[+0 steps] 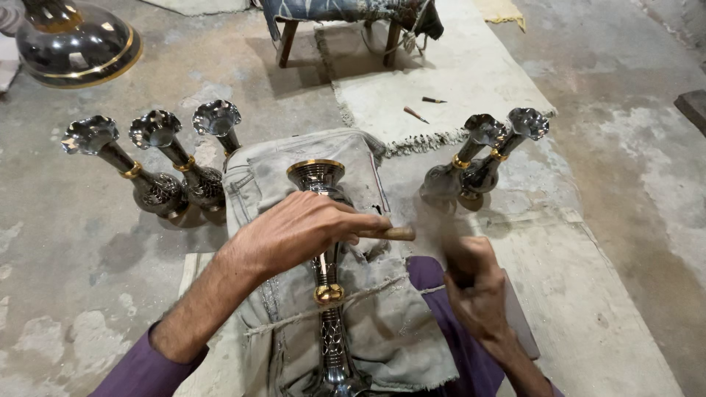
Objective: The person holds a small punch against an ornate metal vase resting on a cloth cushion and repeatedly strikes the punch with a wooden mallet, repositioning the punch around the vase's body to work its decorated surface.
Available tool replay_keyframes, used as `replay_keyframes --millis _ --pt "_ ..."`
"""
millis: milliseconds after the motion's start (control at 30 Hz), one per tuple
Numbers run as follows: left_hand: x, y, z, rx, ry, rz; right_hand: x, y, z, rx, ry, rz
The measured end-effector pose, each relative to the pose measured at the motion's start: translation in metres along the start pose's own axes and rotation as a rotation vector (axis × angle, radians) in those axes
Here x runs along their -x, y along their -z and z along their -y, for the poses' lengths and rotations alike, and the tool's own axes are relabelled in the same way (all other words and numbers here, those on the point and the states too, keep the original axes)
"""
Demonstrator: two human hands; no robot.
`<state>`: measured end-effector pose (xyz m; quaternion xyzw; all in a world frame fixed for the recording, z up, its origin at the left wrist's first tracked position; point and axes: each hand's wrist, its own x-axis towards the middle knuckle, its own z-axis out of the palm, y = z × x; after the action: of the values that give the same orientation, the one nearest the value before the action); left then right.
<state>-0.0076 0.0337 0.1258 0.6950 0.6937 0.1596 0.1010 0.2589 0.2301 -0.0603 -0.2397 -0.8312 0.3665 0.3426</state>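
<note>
One dark metal vase (324, 242) lies on the grey cloth (382, 323) over my lap, my left hand (294, 231) closed on a wooden-handled tool (390, 234) set against it, my right hand (474, 283) gripping something blurred (I cannot tell what). I think a slipped tool could scratch the surface, as only cloth steadies the vase. Five finished vases (187, 158) stand on the floor (73, 242); whether anything is inside them I cannot see.

No packages, labels, signs or screens showed anywhere in the view.
</note>
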Motion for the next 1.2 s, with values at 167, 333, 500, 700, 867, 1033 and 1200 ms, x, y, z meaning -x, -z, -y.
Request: replay_keyframes --millis 167,333,500,700,867,1033,1200 --pt "0.002 -0.007 0.0 0.036 0.03 -0.049 -0.001 -0.006 0.011 -0.057 0.131 -0.063" --pt "0.013 -0.017 0.007 0.09 0.06 -0.145 -0.016 -0.002 0.037 -0.166 0.066 -0.016" --pt "0.027 -0.032 0.009 0.155 0.071 -0.346 -0.05 0.021 0.065 0.251 0.149 0.1" --pt "0.038 -0.05 0.007 0.218 0.092 -0.564 -0.082 0.039 0.111 0.195 0.261 0.224" --pt "0.04 -0.073 0.011 0.303 0.183 -0.7 -0.112 0.049 0.144 0.23 0.202 0.144" --pt "0.042 -0.097 0.014 0.339 0.197 -0.813 -0.126 0.059 0.172 0.563 0.556 0.294" --pt "0.047 -0.109 0.005 0.54 0.205 -1.0 -0.134 0.056 0.191 0.339 0.594 0.389"
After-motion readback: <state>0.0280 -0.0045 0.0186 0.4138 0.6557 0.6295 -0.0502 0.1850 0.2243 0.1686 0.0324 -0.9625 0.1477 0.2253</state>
